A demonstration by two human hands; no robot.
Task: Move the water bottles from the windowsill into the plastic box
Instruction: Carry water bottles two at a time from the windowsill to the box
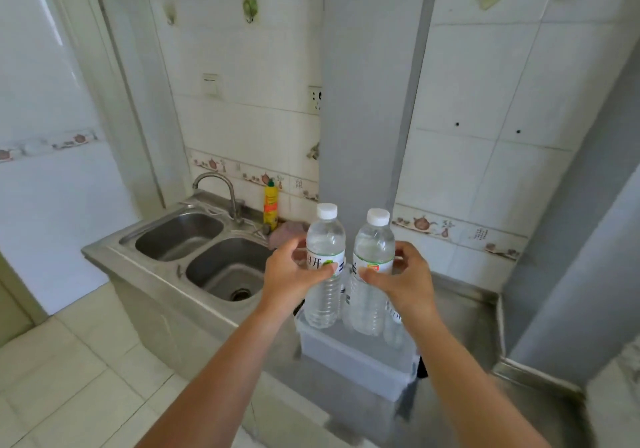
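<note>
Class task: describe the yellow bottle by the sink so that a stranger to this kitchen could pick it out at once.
Start at the steel double sink on the left. Behind its right basin, right of the tap, the yellow bottle stands upright against the tiled wall. It is opaque yellow with a green cap, unlike the clear, white-capped water bottles in the hands.

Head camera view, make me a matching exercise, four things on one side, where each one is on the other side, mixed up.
Things:
1. left hand
2. yellow bottle
3. plastic box
4. faucet

Places:
A. on the steel counter, under the two held bottles
B. behind the double sink, arching over it
C. gripping the water bottle nearer the sink
D. upright against the tiled wall, right of the faucet

Pairs: 1-C, 2-D, 3-A, 4-B
</note>
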